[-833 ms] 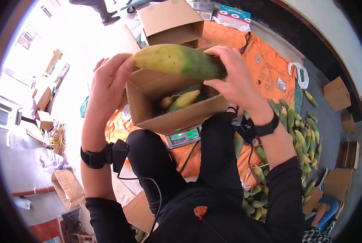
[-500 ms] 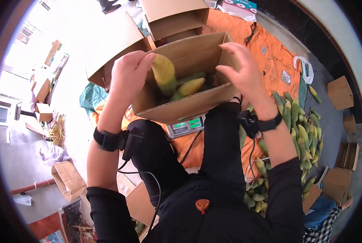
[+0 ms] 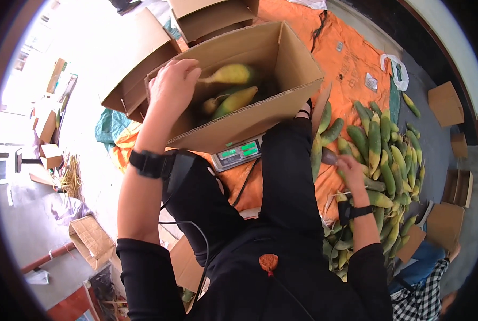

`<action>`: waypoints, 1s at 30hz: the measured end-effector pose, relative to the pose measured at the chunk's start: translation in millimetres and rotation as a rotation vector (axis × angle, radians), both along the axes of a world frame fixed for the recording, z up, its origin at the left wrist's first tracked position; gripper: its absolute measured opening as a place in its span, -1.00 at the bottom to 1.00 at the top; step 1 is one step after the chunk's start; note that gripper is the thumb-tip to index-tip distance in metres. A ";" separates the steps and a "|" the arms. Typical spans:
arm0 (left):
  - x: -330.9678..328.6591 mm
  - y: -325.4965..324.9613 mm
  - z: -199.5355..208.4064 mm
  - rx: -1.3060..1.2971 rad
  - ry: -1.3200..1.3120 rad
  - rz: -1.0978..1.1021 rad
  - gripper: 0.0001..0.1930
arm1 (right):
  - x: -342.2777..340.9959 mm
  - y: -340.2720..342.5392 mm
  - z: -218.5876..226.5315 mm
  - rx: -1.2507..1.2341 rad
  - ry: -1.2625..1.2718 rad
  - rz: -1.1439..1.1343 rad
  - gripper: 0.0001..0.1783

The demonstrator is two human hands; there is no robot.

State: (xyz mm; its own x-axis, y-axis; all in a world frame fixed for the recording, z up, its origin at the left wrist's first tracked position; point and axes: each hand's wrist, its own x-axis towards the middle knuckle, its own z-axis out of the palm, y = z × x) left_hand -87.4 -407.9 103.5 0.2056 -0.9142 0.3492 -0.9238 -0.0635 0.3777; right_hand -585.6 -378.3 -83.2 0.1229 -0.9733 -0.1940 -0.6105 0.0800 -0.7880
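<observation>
An open cardboard box (image 3: 249,115) stands tilted on a digital scale (image 3: 238,153) in front of my knees. Inside it lie several green radishes with yellowish ends. My left hand (image 3: 172,83) reaches over the box's left rim. Its curled fingers meet the thin tail of one radish (image 3: 232,74), which lies crosswise; the thumb is hidden. Below that, a second radish (image 3: 236,101) rests at a slant. My right hand (image 3: 351,172) is low over the radish pile (image 3: 388,155), right of my knee. Its fingertips close on the end of a dark, brownish radish-shaped thing (image 3: 329,156).
An orange sheet (image 3: 351,69) covers the floor under the box and pile. More cardboard boxes (image 3: 212,18) stand behind and left of mine. Further cartons (image 3: 446,104) are at the far right. At the lower right shows another person's checked sleeve (image 3: 426,289). Wrist straps with cables are on my arms.
My right hand has left the box's right rim and dropped to the pile at the right. The radish at my left hand has swung from upright to lying crosswise. The view has shifted slightly.
</observation>
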 end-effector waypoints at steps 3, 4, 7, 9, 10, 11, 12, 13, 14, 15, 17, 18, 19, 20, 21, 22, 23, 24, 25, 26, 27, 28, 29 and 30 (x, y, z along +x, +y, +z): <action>-10.8 15.2 10.0 0.089 0.078 -0.032 -0.67 | -42.8 56.3 -60.1 0.090 0.164 0.018 -0.81; -4.8 32.8 14.4 0.074 0.116 -0.045 -0.70 | -34.8 68.7 -74.4 0.126 0.210 0.089 -0.79; -7.8 61.3 16.4 0.051 0.261 -0.142 -0.75 | -44.4 114.3 -124.2 0.300 0.406 0.169 -0.72; -20.3 75.7 11.4 0.055 0.254 -0.146 -0.75 | -46.2 137.3 -128.3 0.473 0.268 0.098 -0.69; -24.1 83.4 7.7 0.046 0.269 -0.129 -0.74 | -46.2 144.9 -129.8 0.471 0.329 0.117 -0.69; -30.2 89.3 5.5 0.046 0.271 -0.157 -0.74 | -46.9 150.8 -127.0 0.472 0.325 0.089 -0.69; -37.5 94.2 2.7 0.016 0.231 -0.140 -0.74 | -48.5 156.5 -123.8 0.554 0.283 0.008 -0.68; -43.6 98.9 -0.3 -0.016 0.192 -0.119 -0.74 | -50.1 161.7 -119.8 0.634 0.240 -0.069 -0.68; -49.6 104.1 -1.6 -0.018 0.194 -0.136 -0.74 | -55.0 165.9 -125.8 0.611 0.253 -0.075 -0.68; -55.7 108.6 -3.3 -0.045 0.168 -0.096 -0.74 | -65.7 169.6 -129.0 0.610 0.251 -0.092 -0.68; -60.7 114.8 -9.7 -0.071 0.137 -0.063 -0.74 | -80.3 171.1 -128.4 0.552 0.338 -0.060 -0.72; -62.6 116.1 -13.7 -0.115 0.083 -0.063 -0.74 | -90.4 176.5 -124.9 0.511 0.291 -0.123 -0.76; -65.7 116.3 -19.1 -0.164 0.040 -0.070 -0.74 | -106.4 183.0 -126.8 0.542 0.286 -0.303 -0.76; -62.2 119.9 -22.8 -0.195 -0.015 -0.068 -0.75 | -116.0 185.8 -127.6 0.576 0.273 -0.467 -0.76; -61.4 123.7 -25.4 -0.194 -0.016 -0.070 -0.75 | -129.8 191.0 -125.4 0.507 0.315 -0.506 -0.75; -60.8 126.9 -26.0 -0.216 -0.070 -0.054 -0.75 | -139.1 194.7 -117.7 0.437 0.351 -0.544 -0.74; -61.7 127.2 -27.6 -0.240 -0.117 -0.041 -0.76 | -150.5 200.8 -108.9 0.386 0.445 -0.574 -0.75; -62.5 126.9 -28.9 -0.242 -0.118 -0.047 -0.76 | -160.0 205.4 -101.7 0.406 0.533 -0.704 -0.77; -62.3 128.9 -29.4 -0.250 -0.087 -0.040 -0.76 | -172.7 215.1 -96.1 0.305 0.489 -0.812 -0.76; -62.6 130.5 -29.6 -0.258 -0.061 -0.032 -0.76 | -184.7 220.4 -89.2 0.322 0.647 -0.864 -0.76; -62.1 131.3 -30.2 -0.260 -0.062 -0.028 -0.76 | -203.3 234.3 -87.1 0.266 0.657 -0.938 -0.74; -60.7 131.2 -31.1 -0.268 -0.053 -0.025 -0.76 | -222.2 252.0 -92.6 0.144 0.704 -0.990 -0.72; -59.9 133.4 -29.5 -0.273 -0.065 -0.016 -0.76 | -216.4 252.4 -72.7 0.224 0.709 -1.063 -0.64; -60.4 134.9 -27.1 -0.274 -0.087 -0.009 -0.76 | -217.0 257.6 -79.5 0.185 0.773 -1.181 -0.55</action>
State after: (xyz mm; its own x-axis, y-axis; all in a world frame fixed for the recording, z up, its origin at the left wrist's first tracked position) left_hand -147.7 -273.0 76.4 0.1568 -0.7849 0.5995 -0.9534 0.0382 0.2993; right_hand -802.7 -120.7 -162.7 -0.9238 -0.3817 0.0291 -0.3787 0.9002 -0.2149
